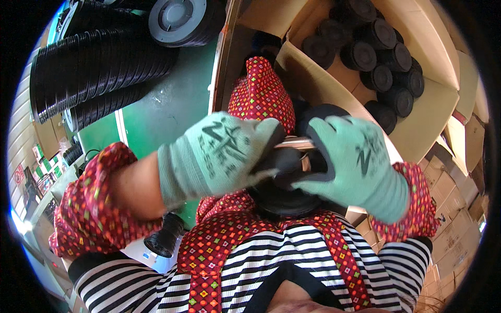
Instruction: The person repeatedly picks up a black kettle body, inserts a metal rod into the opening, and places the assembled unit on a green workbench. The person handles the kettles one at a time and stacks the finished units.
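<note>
"What stands left of the fingers [273,134]?"
"A smooth green worktop [180,91] and long, black, ribbed coils [102,68]."
"Farther ahead, that side?"
"A round, grey-flanged spool [175,20]."
"Nearer the body, left?"
"A small black wound spool [166,237]."
"Right of them?"
"Stacked brown cardboard cartons [449,237]."

Green tabletop [156,122] at left, pale slatted wall [21,107] beyond, bright glare [23,225] lower left, brown cartons [450,241] right

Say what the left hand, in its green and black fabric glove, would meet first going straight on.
The left hand would likely first meet the narrow, shiny, metallic-looking strip, then the green-gloved right hand; depth is unclear.
</note>
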A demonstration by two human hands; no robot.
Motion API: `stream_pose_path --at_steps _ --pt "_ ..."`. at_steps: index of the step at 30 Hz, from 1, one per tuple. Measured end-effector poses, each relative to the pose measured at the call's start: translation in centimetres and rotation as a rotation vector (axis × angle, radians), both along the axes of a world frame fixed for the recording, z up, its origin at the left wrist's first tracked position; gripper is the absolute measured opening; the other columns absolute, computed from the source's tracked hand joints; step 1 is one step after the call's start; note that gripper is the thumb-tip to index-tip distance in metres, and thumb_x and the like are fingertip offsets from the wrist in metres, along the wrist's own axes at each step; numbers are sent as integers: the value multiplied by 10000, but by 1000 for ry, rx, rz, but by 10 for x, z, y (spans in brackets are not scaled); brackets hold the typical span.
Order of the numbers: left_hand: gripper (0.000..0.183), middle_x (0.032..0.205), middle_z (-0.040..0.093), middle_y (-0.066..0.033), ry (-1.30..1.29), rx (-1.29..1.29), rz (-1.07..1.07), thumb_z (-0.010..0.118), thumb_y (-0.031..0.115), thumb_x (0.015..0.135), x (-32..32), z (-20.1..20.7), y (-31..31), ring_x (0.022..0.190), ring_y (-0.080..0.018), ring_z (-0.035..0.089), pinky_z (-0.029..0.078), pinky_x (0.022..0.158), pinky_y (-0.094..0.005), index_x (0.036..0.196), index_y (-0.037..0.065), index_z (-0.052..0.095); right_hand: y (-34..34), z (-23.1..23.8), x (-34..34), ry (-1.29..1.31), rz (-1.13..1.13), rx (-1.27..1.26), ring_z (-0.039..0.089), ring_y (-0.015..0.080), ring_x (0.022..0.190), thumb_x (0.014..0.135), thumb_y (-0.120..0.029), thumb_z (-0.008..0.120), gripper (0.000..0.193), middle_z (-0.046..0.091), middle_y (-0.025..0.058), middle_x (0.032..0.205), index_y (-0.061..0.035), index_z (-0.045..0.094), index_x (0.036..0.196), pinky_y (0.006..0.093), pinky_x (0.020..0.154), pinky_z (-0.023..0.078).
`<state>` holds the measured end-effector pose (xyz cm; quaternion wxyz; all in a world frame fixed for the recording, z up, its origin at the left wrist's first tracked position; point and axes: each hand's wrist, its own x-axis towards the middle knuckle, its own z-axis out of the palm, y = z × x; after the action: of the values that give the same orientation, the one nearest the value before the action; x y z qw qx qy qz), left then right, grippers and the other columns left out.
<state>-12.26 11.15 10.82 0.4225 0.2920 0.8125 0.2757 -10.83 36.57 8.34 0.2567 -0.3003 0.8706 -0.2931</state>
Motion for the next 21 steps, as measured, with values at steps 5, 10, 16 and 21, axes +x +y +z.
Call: stream_pose_path --at_steps 5,10,16,21 --pt "456 895 695 -195 106 181 -150 782 317 812 -25 -49 -8 802 -433 687 556 721 -489 1152 55 630 -6 23 10 -1 -45 292 665 267 739 774 -596 828 652 636 131 872 -53 622 1071 418 641 511" --pt "437 830 659 -171 293 388 -59 779 394 834 -5 -85 -20 752 -434 667 536 669 -488 1063 50 638 -20 31 16 177 41 349 686 234 648 862 -636 716 567 647 68 730 -85 612 946 410 576 525" --pt "311 856 662 -181 400 271 39 775 255 842 -12 -57 -10 805 -432 662 529 711 -474 1030 44 645 -6 26 10 164 -96 260 678 310 912 798 -506 818 624 671 119 960 -59 661 1204 443 819 526" --pt "232 924 693 -223 613 272 471 739 92 881 29 -56 -45 827 -416 701 547 723 -425 1090 11 675 12 31 32 578 -171 -60 453 422 1407 755 -513 848 904 501 186 1515 -106 558 1509 576 1204 287"
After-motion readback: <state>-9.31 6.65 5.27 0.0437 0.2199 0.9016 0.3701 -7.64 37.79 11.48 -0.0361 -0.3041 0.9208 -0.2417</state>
